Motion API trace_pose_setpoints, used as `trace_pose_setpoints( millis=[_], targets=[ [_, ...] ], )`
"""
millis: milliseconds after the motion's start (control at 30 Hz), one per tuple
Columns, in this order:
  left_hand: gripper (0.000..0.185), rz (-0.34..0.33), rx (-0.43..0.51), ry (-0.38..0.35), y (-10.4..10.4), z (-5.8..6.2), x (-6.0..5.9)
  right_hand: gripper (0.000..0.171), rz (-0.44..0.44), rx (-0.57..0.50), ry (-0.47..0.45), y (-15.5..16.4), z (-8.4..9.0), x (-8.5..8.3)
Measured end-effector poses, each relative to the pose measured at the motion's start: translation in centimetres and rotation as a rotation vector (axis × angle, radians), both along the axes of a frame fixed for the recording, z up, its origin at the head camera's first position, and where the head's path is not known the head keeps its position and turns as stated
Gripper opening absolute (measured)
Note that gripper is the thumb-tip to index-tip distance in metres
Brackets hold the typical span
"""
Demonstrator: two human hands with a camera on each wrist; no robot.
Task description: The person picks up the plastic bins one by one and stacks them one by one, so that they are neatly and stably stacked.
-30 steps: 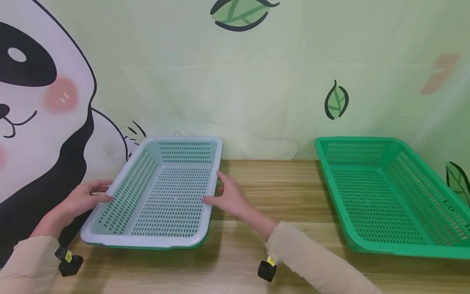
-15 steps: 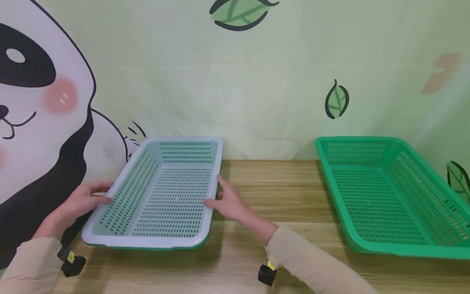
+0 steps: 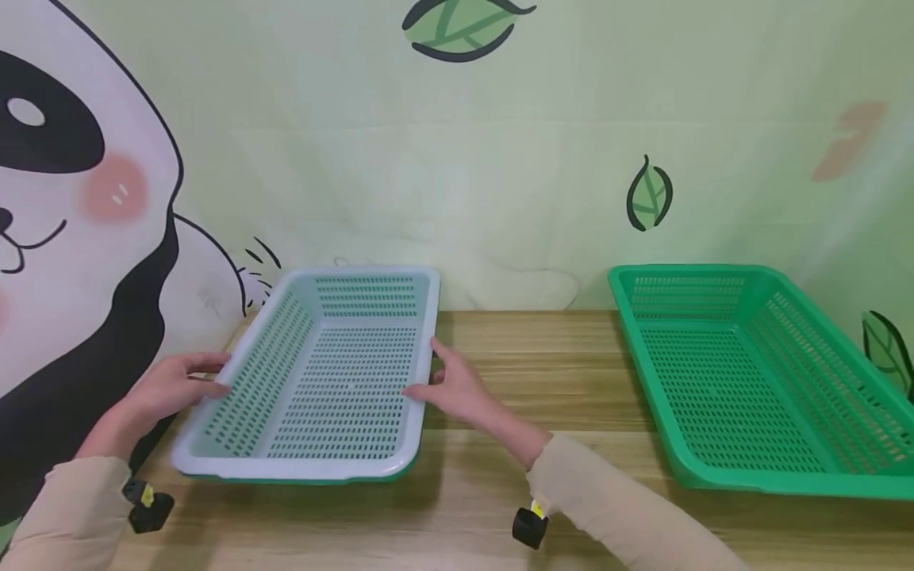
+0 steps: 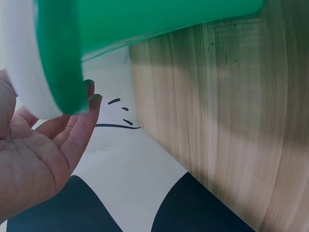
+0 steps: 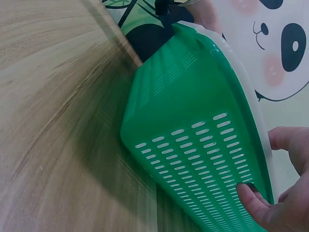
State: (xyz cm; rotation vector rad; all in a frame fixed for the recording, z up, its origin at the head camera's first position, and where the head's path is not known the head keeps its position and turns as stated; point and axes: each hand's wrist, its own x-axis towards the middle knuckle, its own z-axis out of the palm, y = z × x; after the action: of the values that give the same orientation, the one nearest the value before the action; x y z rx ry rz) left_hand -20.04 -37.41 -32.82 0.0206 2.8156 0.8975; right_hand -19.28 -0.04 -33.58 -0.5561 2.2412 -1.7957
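Note:
A white perforated plastic basket (image 3: 300, 467) sits nested inside a green one, whose outer wall (image 5: 178, 106) shows in the right wrist view. My left hand (image 3: 171, 386) holds the long left side, thumb over the white rim. Below the green rim, fingers of the same hand (image 4: 43, 150) reach underneath in the left wrist view. On the opposite side, my right hand (image 3: 457, 385) grips the rim, thumb on top. Its fingertips (image 5: 246, 193) press against the green wall's slots in the right wrist view. The nested pair lies close over the wooden table and holds nothing.
A second green basket (image 3: 685, 468), with nothing in it, stands at the right of the wooden table (image 3: 528, 373). Bare tabletop separates it from the nested pair. Behind the table hangs a pale green backdrop (image 3: 500, 198) with a panda and leaves.
The nested baskets have shifted slightly to the right, with both hands moving along and keeping their hold. The green basket on the right stays put; the head view has turned a little.

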Motion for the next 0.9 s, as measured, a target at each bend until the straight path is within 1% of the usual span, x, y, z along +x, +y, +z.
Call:
trace_pose_setpoints(
  millis=[133,267,333,500,600,900],
  targets=[
    [0.063,-0.017,0.007,-0.001,0.3,0.1,-0.2,0.082,-0.001,-0.004,-0.029,0.2,-1.0,-0.8],
    [0.064,-0.009,0.01,-0.029,0.8,0.2,-0.3,0.085,-0.012,0.007,-0.05,0.4,-2.2,-1.8],
    [0.065,-0.003,0.017,-0.04,1.0,0.2,-0.4,0.086,-0.019,0.015,-0.056,0.6,-2.5,-2.0],
    [0.064,0.0,0.02,-0.027,1.5,0.2,-0.6,0.086,-0.022,0.017,-0.063,1.0,-2.7,-2.1],
    [0.064,0.004,0.021,-0.036,1.7,0.3,-0.8,0.085,-0.022,0.005,-0.056,1.2,-2.7,-2.1],
    [0.06,-0.014,0.042,-0.028,2.7,0.5,-1.0,0.083,-0.03,-0.022,-0.041,1.9,-3.0,-2.0]
  ],
)
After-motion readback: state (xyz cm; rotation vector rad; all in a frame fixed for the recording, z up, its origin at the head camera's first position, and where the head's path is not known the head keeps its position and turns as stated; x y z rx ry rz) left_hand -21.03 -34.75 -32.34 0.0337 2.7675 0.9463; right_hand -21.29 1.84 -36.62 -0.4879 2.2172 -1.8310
